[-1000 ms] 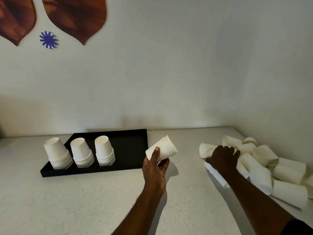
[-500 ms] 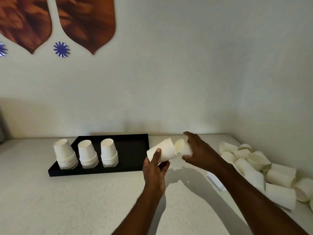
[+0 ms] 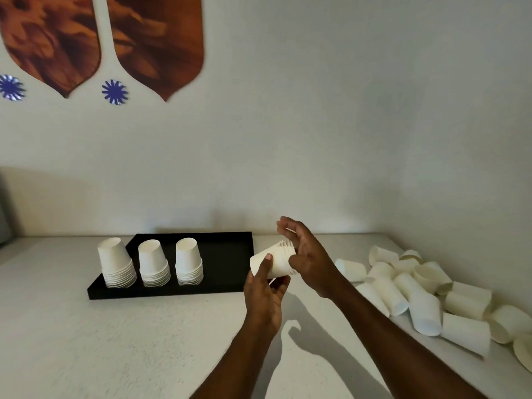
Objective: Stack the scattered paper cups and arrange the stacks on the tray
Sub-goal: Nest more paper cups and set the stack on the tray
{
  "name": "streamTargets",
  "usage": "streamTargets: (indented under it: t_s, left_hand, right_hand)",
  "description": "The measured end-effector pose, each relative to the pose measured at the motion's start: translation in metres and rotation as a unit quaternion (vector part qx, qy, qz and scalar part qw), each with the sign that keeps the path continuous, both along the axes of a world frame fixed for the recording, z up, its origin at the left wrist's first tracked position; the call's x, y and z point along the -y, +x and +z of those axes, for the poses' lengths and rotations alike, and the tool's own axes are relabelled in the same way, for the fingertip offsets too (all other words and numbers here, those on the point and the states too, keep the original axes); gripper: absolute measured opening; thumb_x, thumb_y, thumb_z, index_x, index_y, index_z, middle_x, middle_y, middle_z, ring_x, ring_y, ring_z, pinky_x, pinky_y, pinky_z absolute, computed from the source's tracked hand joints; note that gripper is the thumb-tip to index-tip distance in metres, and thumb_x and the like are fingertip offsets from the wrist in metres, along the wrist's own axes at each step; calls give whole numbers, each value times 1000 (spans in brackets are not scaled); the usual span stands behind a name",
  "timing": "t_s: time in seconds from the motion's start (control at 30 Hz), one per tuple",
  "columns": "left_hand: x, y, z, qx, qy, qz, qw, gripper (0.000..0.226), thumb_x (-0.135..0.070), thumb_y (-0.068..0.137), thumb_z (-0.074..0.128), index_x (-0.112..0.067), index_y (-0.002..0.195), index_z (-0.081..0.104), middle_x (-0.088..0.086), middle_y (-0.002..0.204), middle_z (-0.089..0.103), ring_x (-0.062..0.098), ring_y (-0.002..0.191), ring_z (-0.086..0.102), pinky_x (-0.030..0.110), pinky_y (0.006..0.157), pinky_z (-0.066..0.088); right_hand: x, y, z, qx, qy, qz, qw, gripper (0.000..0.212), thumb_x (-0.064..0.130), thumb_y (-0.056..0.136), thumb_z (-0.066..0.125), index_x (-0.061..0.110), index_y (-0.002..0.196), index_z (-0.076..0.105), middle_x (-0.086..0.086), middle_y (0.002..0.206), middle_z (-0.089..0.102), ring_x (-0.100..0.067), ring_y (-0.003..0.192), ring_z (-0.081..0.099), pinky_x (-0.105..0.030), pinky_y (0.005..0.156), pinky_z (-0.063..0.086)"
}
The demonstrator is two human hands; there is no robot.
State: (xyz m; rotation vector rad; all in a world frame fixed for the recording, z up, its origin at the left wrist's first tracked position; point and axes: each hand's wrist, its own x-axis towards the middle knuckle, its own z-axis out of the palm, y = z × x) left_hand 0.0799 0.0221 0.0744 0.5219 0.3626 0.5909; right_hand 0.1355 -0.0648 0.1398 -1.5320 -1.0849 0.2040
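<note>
On a pale speckled tabletop (image 3: 115,341) in a corner of plain walls (image 3: 345,139) bearing brown panels (image 3: 155,44) and blue paper flowers (image 3: 114,92), the left hand (image 3: 263,300) grips a tilted cup stack (image 3: 270,263) beside the black tray (image 3: 230,254) of three upturned stacks (image 3: 152,263), the right hand (image 3: 309,260) cupped round its mouth end, loose cups (image 3: 417,295) heaped at right.

Two brown, leaf-shaped panels (image 3: 54,41) (image 3: 158,41) hang side by side at the upper left of a plain off-white wall (image 3: 359,110), each tapering to a point at the bottom. Two small blue flower-shaped decals (image 3: 114,92) (image 3: 11,87) sit just below them. A pale speckled countertop (image 3: 115,341) meets the wall, and a grey object (image 3: 4,220), cut off by the frame, stands at its far left edge.
</note>
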Motion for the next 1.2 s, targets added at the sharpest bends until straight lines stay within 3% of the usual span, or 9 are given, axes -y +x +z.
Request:
streamTargets:
  t_s: [0.13, 0.23, 0.37, 0.57, 0.63, 0.7, 0.8, 0.9, 1.2]
  left_hand:
    - [-9, 3, -3, 7, -1, 3, 1000, 41, -16, 86, 68, -14, 124, 53, 17, 120, 58, 35, 102, 63, 43, 79, 57]
    - [-15, 7, -9, 2, 7, 5, 1000, 40, -19, 87, 67, -13, 124, 54, 16, 120, 58, 33, 101, 64, 42, 79, 57]
    - [-15, 16, -18, -6, 4, 6, 1000, 38, -18, 89, 65, -14, 124, 52, 15, 119, 57, 33, 101, 62, 45, 85, 54]
    - [-5, 30, -22, -14, 3, -8, 1000, 31, -17, 89, 65, -17, 118, 53, 14, 115, 57, 34, 103, 62, 46, 87, 53]
    - [-5, 32, -22, -16, 3, -5, 1000, 35, -17, 89, 65, -15, 122, 52, 14, 115, 57, 34, 103, 62, 44, 84, 55]
    - [-5, 31, -21, -14, 5, 1, 1000, 36, -18, 89, 66, -14, 122, 52, 13, 116, 57, 33, 102, 62, 42, 80, 56]
    - [-3, 29, -20, -13, 1, 13, 1000, 37, -18, 89, 66, -13, 123, 53, 13, 117, 58, 31, 101, 63, 41, 79, 56]
    - [1, 26, -18, -12, -1, 15, 1000, 35, -18, 88, 67, -15, 119, 53, 13, 116, 58, 32, 101, 64, 43, 81, 57]
    - [13, 13, -3, 9, 21, 17, 1000, 37, -15, 87, 67, -17, 121, 52, 15, 118, 59, 35, 105, 63, 43, 83, 58]
  right_hand:
    - [6, 16, -6, 33, 84, -249, 964, 38, -6, 80, 50, 13, 111, 61, 2, 113, 65, -15, 100, 64, -10, 81, 46]
    - [37, 52, -31, 168, -174, -429, 871, 31, 21, 86, 61, 12, 115, 57, -9, 115, 58, -26, 101, 59, -29, 82, 48]
    - [73, 78, -85, 227, -508, -440, 705, 56, 49, 83, 62, 13, 122, 43, -9, 115, 54, -24, 102, 57, -33, 82, 49]
    - [83, 89, -114, 267, -547, -454, 650, 34, 25, 93, 49, 19, 126, 47, -6, 110, 61, -21, 100, 61, -30, 81, 52]
    - [80, 92, -108, 239, -527, -459, 674, 40, 29, 90, 55, 18, 127, 44, -8, 110, 59, -22, 99, 61, -31, 81, 52]
    - [76, 94, -93, 161, -430, -454, 764, 53, 34, 85, 63, 14, 128, 41, -12, 110, 59, -27, 96, 61, -34, 78, 51]
    - [64, 90, -64, -78, -97, -391, 912, 60, 27, 82, 70, 16, 134, 42, -13, 119, 59, -26, 99, 61, -37, 80, 54]
    - [47, 73, -44, -260, 177, -255, 914, 50, 15, 84, 67, 16, 130, 49, -11, 120, 59, -25, 104, 63, -36, 75, 58]
    - [7, 10, -48, -120, 17, -246, 962, 56, 46, 95, 46, 20, 144, 36, -5, 137, 49, -16, 115, 52, -28, 90, 49]
